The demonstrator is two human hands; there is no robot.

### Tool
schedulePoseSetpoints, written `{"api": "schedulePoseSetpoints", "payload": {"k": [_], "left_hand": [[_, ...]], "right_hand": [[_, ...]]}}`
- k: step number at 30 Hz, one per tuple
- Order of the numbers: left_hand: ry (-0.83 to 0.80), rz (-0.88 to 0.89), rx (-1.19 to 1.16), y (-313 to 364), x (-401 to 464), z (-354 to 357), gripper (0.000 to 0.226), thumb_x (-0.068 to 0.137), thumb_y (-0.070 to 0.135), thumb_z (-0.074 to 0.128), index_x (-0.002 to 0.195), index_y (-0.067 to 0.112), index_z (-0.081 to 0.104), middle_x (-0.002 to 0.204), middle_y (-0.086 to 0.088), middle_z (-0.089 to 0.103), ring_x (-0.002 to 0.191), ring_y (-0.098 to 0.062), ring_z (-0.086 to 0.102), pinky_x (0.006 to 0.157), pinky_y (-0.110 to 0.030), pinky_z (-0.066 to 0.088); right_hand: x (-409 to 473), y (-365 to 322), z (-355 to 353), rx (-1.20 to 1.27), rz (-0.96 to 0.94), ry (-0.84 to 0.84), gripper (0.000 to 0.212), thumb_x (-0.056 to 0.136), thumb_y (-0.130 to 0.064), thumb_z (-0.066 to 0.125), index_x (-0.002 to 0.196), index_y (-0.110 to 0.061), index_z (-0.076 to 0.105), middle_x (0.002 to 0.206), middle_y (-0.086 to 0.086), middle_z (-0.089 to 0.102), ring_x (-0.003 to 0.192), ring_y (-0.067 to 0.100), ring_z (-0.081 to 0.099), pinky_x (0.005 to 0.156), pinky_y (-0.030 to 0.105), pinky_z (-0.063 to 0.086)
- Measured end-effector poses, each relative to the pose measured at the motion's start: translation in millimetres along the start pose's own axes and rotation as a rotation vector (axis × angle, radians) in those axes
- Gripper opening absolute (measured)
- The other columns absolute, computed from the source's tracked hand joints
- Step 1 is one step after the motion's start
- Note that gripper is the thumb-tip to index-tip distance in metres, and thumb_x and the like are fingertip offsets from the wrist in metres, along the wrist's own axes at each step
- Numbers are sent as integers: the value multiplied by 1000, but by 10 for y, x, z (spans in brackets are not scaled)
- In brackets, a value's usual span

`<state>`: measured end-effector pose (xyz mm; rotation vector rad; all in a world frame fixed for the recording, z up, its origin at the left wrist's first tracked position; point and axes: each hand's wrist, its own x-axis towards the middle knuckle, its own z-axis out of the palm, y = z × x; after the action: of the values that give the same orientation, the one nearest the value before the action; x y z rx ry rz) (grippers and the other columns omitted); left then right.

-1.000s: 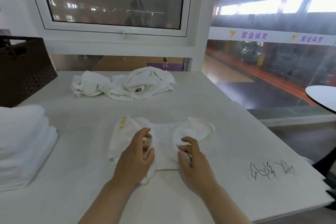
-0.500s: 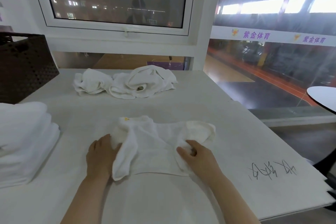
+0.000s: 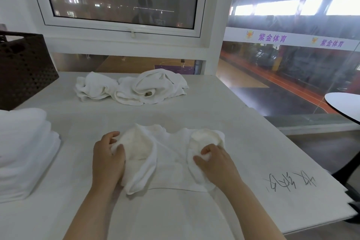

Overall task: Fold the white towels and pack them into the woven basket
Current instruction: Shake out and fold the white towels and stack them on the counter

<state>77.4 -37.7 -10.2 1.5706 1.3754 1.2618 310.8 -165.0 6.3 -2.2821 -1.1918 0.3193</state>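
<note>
A crumpled white towel [image 3: 169,158] lies on the white table [image 3: 253,142] in front of me. My left hand [image 3: 108,160] grips its bunched left edge, thumb and fingers curled round the cloth. My right hand [image 3: 214,161] pinches a fold on its right side. Two more loose white towels [image 3: 132,89] lie in a heap at the table's far side. A stack of folded white towels [image 3: 23,152] sits at the left edge. The dark woven basket [image 3: 23,70] stands at the far left, partly cut off by the frame.
Black handwriting [image 3: 290,181] marks the table near its right corner. Beyond the right edge stands a round white table [image 3: 346,105]. A window and white wall close off the far side; glass to the right overlooks a sports hall.
My left hand has moved from lying flat beside the towel to gripping its bunched left edge. My right hand has shifted slightly outward along the right fold.
</note>
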Motion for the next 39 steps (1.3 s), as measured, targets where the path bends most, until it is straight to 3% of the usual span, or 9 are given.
{"api": "schedulePoseSetpoints", "payload": {"k": [4,8,12,14,16,20,27,33,39], "left_hand": [[72,41,-158,86,-69,-1,53,85,0,50,126,34,50,131,8,44,116,-6,46,100,-28,38],[41,68,-369,210,-149,43,55,91,4,60,135,32,42,129,15,47,103,5,56,83,-8,45],[-93,27,-597,272,-237,148,38,90,0,63,116,25,53,111,4,65,101,-11,66,82,-22,51],[-146,39,-571,258,-275,195,25,89,5,68,105,22,58,103,0,69,97,-19,67,79,-26,52],[-205,54,-524,237,-311,218,16,87,17,71,99,22,62,98,-1,70,92,-21,67,79,-34,54],[-253,132,-435,232,-360,211,2,94,19,64,96,19,63,93,-1,68,85,-20,66,77,-41,53],[-197,258,-238,149,-336,274,7,94,18,65,89,22,64,88,5,64,84,-16,64,73,-33,52],[-170,263,-240,112,-300,296,6,94,20,65,89,24,65,92,5,65,91,-16,66,77,-30,53],[-151,338,-185,92,-292,293,9,95,18,63,95,23,70,94,9,65,95,-16,65,78,-28,53]], "right_hand": [[30,6,-3,157,-104,166,31,94,-9,49,120,-21,59,124,-1,55,83,11,49,67,19,33],[51,-201,-107,568,-72,276,45,87,-9,65,123,-28,48,104,-6,60,83,6,60,60,10,43],[43,-505,-51,750,-57,262,28,80,-12,75,99,-17,56,88,-4,61,74,7,58,56,11,48],[22,-622,72,788,-69,209,25,78,-13,75,94,-20,58,84,-2,62,68,7,58,58,21,55],[-17,-702,212,815,-102,137,26,79,-12,74,93,-27,59,85,-5,65,68,2,60,62,18,53],[-104,-772,445,854,-161,17,25,83,-9,71,100,-26,65,93,-8,71,85,1,66,79,19,53],[-136,-851,643,838,-248,125,28,86,-10,71,96,-36,69,101,-19,69,97,2,64,81,17,49],[-207,-814,835,842,-248,162,30,93,-20,65,117,-38,60,99,-16,70,93,6,67,82,25,53],[-212,-835,807,929,-202,222,14,87,-16,73,90,-29,68,88,-12,73,89,6,70,83,33,56]]}}
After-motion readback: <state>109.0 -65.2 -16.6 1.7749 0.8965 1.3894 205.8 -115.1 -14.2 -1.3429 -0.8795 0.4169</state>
